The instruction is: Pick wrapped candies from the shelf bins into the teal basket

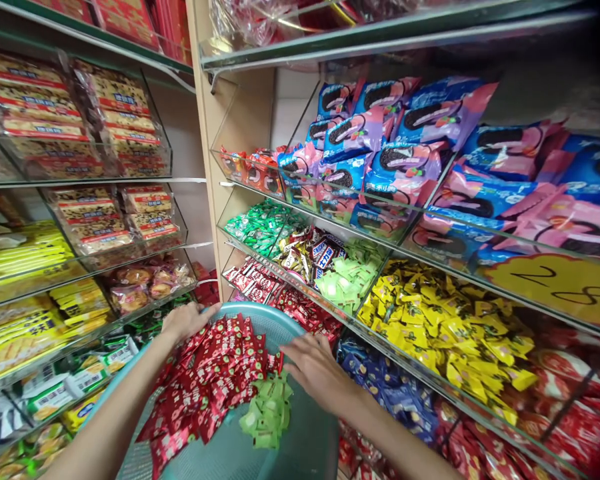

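Note:
A teal plastic basket (285, 317) with perforated sides is tilted in front of the shelves. Inside it lie many red candy packets (215, 373) in a sloping heap, with a small pile of light green packets (269, 410) beside them. My left hand (187, 323) grips the basket's far left rim, its thumb lying along the edge. Over the right part of the basket is my right hand (313, 367), slightly blurred, with fingers apart and pointing left toward the red packets. Nothing shows in it.
Glass-fronted shelves surround the basket. Green candies (260, 227), light green packets (353, 277), yellow candies (445, 327) and blue candies (387, 387) fill nearby compartments. Blue-pink cookie packs (355, 133) sit above. A yellow price tag (560, 283) hangs right. Wrapped snacks (120, 100) stand left.

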